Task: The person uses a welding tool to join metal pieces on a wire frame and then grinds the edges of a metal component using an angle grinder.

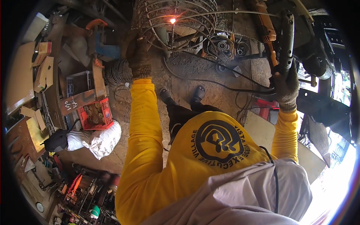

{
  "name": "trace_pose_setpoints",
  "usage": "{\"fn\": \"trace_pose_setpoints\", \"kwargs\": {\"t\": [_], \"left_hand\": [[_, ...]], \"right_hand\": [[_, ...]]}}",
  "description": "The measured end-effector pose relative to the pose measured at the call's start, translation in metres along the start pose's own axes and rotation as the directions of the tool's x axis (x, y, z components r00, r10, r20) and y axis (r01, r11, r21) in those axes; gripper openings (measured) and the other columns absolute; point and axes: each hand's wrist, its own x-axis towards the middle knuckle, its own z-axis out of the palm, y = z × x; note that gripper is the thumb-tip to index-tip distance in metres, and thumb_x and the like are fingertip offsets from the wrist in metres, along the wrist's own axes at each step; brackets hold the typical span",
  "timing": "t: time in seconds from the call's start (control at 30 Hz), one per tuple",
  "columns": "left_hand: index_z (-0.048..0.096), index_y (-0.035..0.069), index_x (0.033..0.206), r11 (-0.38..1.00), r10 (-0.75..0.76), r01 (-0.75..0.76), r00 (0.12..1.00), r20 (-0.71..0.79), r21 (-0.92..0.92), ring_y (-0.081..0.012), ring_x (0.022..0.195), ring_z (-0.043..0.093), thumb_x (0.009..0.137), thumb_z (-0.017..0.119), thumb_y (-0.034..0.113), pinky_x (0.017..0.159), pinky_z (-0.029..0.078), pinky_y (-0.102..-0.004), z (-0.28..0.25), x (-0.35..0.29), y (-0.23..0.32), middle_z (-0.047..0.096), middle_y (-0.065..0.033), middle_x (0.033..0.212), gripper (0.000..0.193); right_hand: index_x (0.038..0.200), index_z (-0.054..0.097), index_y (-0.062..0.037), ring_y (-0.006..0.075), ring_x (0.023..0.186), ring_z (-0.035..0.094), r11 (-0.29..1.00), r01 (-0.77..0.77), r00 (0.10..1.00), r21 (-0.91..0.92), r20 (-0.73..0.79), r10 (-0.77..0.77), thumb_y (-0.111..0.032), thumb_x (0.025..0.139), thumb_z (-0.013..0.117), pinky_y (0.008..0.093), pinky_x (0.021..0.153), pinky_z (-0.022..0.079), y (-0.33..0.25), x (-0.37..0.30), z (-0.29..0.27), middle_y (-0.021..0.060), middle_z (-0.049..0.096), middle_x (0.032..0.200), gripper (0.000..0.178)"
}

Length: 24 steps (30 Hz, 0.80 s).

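Note:
A round cage of bent metal wire lies at the top on a dark work surface. A bright orange glow burns on its wires, where the tip of a long thin welding rod meets them. My right hand, in a knitted work glove, is wrapped around a welding electrode holder, which carries the rod at its far end. A black cable runs left from beneath that hand. My left hand, in a dark, dirty glove, grips the left side of the cage; its fingers are shadowed.
Orange-brown tool or clamp stands left of the holder. Black cables cross the floor before my feet. Left are a blue clamp, a wire coil, a red crate and a white sack. Metal sheets lean at right.

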Motion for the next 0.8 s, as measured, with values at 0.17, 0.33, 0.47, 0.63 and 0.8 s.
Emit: {"fn": "trace_pose_setpoints", "kwargs": {"t": [0.17, 0.33, 0.47, 0.63, 0.8], "left_hand": [[0.051, -0.001, 0.129, 0.935, 0.1, -0.086, 0.995, -0.025, 0.343, -0.0303, 0.125, 0.052, 0.101, 0.043, 0.004, 0.114, 0.038, -0.0398, -0.011, -0.005, 0.003, 0.053, -0.0226, 0.132, 0.03], [0.052, -0.001, 0.127, 0.841, 0.221, -0.013, 0.921, -0.321, 0.541, -0.0286, 0.124, 0.053, 0.1, 0.045, 0.006, 0.112, 0.039, -0.04, 0.007, -0.009, -0.008, 0.056, -0.0213, 0.127, 0.029], [0.052, -0.001, 0.127, 0.785, 0.279, 0.014, 0.885, -0.374, 0.619, -0.0278, 0.121, 0.053, 0.1, 0.046, 0.007, 0.11, 0.04, -0.0395, 0.016, -0.021, -0.014, 0.056, -0.0201, 0.126, 0.029], [0.053, -0.001, 0.126, 0.765, 0.296, 0.024, 0.875, -0.384, 0.644, -0.0269, 0.119, 0.054, 0.099, 0.047, 0.009, 0.107, 0.041, -0.0389, 0.015, -0.026, -0.02, 0.057, -0.0187, 0.124, 0.029], [0.054, 0.0, 0.124, 0.741, 0.308, 0.035, 0.869, -0.386, 0.671, -0.026, 0.116, 0.054, 0.099, 0.048, 0.011, 0.105, 0.042, -0.0382, 0.014, -0.027, -0.018, 0.057, -0.0173, 0.123, 0.029]], "right_hand": [[0.146, 0.035, -0.003, 0.0101, 0.071, 0.059, 0.999, 0.027, 0.999, -0.025, 0.021, -0.027, -0.002, 0.089, 0.057, 0.0241, 0.064, 0.05, -0.003, 0.003, 0.002, 0.0076, 0.063, 0.093, 0.061], [0.139, 0.042, -0.0026, 0.0091, 0.074, 0.059, 0.998, 0.07, 0.994, -0.003, 0.082, -0.07, -0.006, 0.089, 0.061, 0.0246, 0.066, 0.05, -0.002, 0.004, 0.0, 0.006, 0.063, 0.093, 0.054], [0.13, 0.048, -0.0023, 0.0078, 0.077, 0.057, 0.943, 0.21, 0.978, -0.258, 0.049, -0.205, -0.013, 0.089, 0.065, 0.0233, 0.069, 0.048, -0.004, 0.006, 0.0, 0.0033, 0.063, 0.097, 0.045], [0.131, 0.049, -0.0026, 0.0086, 0.076, 0.058, 0.979, 0.19, 0.979, -0.068, 0.095, -0.183, -0.01, 0.09, 0.063, 0.0238, 0.071, 0.049, 0.003, 0.005, -0.003, 0.0037, 0.064, 0.096, 0.043], [0.136, 0.042, 0.0004, 0.009, 0.07, 0.057, 0.993, 0.08, 0.997, -0.088, -0.003, -0.081, -0.017, 0.091, 0.061, 0.0226, 0.057, 0.047, -0.018, 0.0, 0.005, 0.004, 0.06, 0.089, 0.052]]}}
